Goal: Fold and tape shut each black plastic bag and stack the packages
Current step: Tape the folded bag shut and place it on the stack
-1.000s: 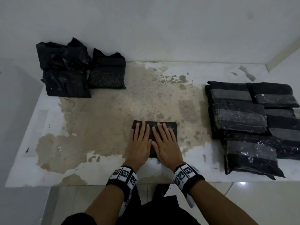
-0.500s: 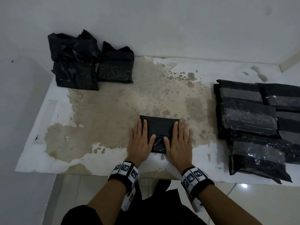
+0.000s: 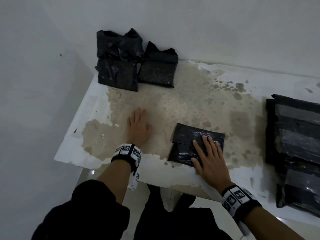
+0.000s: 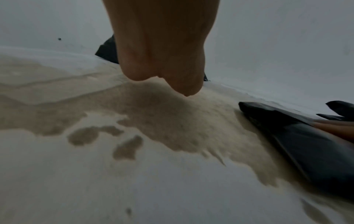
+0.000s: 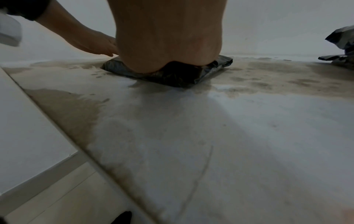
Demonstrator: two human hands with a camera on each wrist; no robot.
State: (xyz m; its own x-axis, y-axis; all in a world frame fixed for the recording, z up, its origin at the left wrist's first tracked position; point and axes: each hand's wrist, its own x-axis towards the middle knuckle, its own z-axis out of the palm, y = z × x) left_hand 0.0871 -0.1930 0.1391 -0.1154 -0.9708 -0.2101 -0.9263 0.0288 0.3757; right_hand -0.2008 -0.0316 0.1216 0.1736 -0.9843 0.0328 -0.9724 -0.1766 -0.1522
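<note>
From the head camera I see my right hand (image 3: 208, 159) lying flat, fingers straight, pressing on the folded black bag (image 3: 190, 139), which sits near the front edge of the worn white table (image 3: 199, 175), about mid-width. My left hand (image 3: 138, 129) is out to the left, well apart from that bag, fingers extended and together, holding nothing. At the back-left corner against the wall rest the unsealed bags (image 3: 136, 64), and along the right side lies the stack of taped packages (image 3: 294, 139). From my left wrist, the left hand (image 4: 162, 45) shows only its underside above the stained tabletop, empty, with the folded black bag (image 4: 306, 151) off to the right under fingers (image 4: 337, 128) of the other hand. From my right wrist, the right hand (image 5: 168, 37) bears its palm down on the bag (image 5: 172, 75), not gripping it.
</note>
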